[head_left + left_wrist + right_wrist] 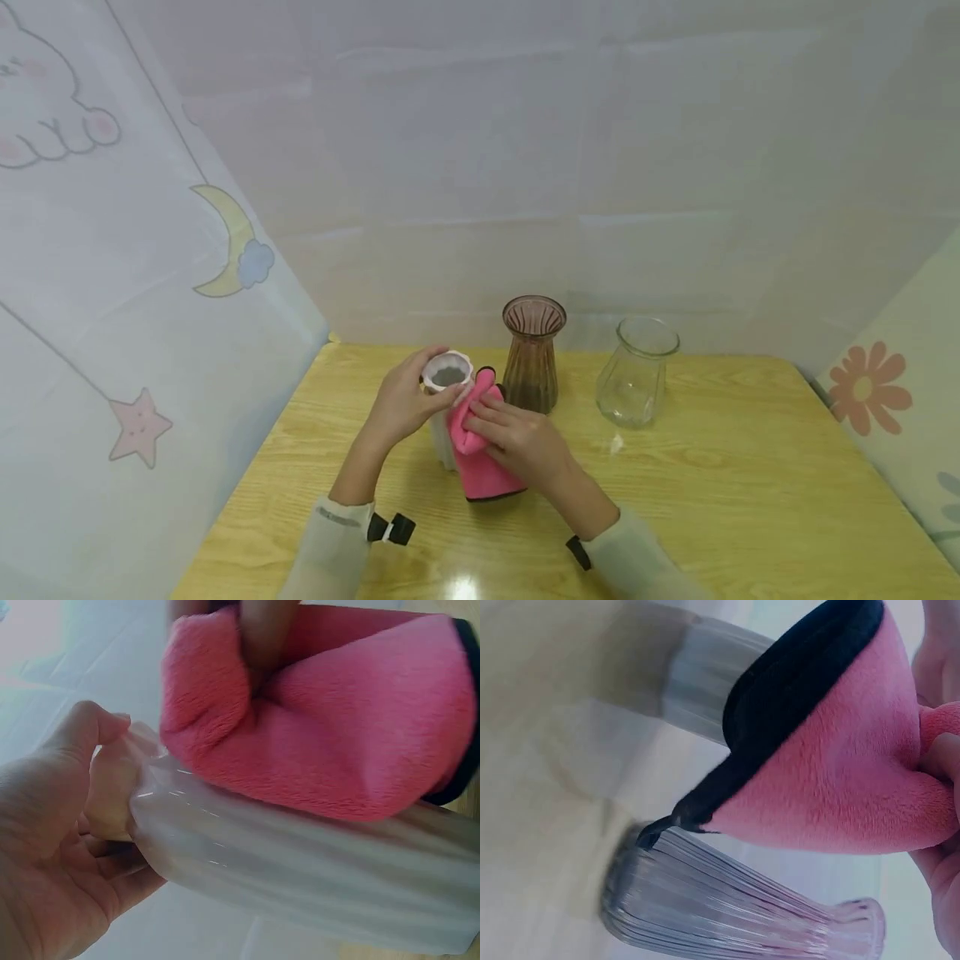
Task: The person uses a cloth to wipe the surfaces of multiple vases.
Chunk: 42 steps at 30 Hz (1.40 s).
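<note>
Pink plush makes up the folded cloth [491, 479], edged in black, which the right hand [528, 442] pinches in a bunch, its grip closed well down with fingertips sunk into the fold. The cloth lies against the side of a white fluted vase [442, 442] near the front of a group of 3, over the wood-grained counter [712, 517]. The left hand [405, 400] has its grip curled round that vase's neck, just below the scalloped rim, the thumb on the near side. The white vase looks nearly upright; whether its base bears fully on the counter cannot be told. Its wall shows glossy highlights in the left wrist view, so a likely trouble is slipping: a hard push from the cloth could turn the vase within the left hand or tip it about its base, since the hold is only at the top. A tinted ribbed vase [532, 358] stands just behind and to the right; a wide sweep of the right hand could knock it, and the cloth's dark hanging loop [656, 829] might catch on it. The clear glass vase [633, 383], farther right, seems at less risk unless the tinted vase topples towards it.
</note>
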Each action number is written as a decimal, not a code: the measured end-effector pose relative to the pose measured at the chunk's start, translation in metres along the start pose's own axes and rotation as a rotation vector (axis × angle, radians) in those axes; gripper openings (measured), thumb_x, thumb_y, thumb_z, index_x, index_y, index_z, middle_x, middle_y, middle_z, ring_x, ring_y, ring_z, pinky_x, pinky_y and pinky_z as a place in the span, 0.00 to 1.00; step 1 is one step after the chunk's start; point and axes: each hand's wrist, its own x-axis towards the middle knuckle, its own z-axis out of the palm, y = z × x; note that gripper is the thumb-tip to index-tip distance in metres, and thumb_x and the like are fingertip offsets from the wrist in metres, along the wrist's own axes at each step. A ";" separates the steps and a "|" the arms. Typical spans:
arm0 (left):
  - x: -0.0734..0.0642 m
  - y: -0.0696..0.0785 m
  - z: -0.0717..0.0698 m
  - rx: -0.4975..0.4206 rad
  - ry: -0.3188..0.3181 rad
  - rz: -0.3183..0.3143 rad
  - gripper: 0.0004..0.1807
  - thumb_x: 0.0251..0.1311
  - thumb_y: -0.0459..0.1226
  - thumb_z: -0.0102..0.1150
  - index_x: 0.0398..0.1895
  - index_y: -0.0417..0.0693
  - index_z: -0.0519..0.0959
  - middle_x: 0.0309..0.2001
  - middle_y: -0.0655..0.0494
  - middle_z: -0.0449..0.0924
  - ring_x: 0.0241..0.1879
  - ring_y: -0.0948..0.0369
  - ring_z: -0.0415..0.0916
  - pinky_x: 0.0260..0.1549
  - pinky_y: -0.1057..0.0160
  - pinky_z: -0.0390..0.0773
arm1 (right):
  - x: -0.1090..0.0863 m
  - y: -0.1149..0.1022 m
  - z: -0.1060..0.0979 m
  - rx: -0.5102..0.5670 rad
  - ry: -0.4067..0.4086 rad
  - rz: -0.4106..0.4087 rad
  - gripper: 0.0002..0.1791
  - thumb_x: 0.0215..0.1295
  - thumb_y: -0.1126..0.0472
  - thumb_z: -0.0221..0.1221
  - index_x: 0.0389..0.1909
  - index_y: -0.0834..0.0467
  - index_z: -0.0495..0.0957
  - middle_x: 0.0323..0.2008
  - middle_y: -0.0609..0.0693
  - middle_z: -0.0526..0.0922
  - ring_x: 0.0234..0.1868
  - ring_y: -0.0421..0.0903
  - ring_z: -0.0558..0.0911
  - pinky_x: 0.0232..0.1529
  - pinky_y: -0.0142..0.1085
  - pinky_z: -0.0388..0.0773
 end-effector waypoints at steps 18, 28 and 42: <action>0.010 -0.024 -0.010 -0.205 -0.162 0.102 0.34 0.65 0.41 0.67 0.74 0.51 0.68 0.66 0.50 0.74 0.63 0.50 0.72 0.60 0.43 0.73 | -0.028 -0.015 0.013 0.031 -0.276 0.035 0.15 0.54 0.60 0.75 0.44 0.51 0.89 0.44 0.49 0.90 0.46 0.42 0.88 0.46 0.36 0.85; -0.005 -0.006 -0.001 0.011 0.006 0.055 0.44 0.59 0.61 0.67 0.73 0.47 0.67 0.68 0.52 0.72 0.66 0.52 0.70 0.61 0.42 0.74 | -0.001 -0.006 -0.018 -0.017 0.043 -0.019 0.20 0.48 0.61 0.76 0.45 0.56 0.89 0.47 0.53 0.89 0.48 0.47 0.88 0.48 0.38 0.84; 0.002 -0.012 -0.013 0.028 -0.069 0.049 0.37 0.59 0.54 0.71 0.69 0.52 0.72 0.58 0.55 0.79 0.53 0.53 0.78 0.49 0.46 0.81 | 0.007 0.000 -0.001 0.014 -0.018 0.007 0.20 0.50 0.62 0.76 0.47 0.54 0.89 0.49 0.55 0.88 0.52 0.49 0.86 0.51 0.38 0.83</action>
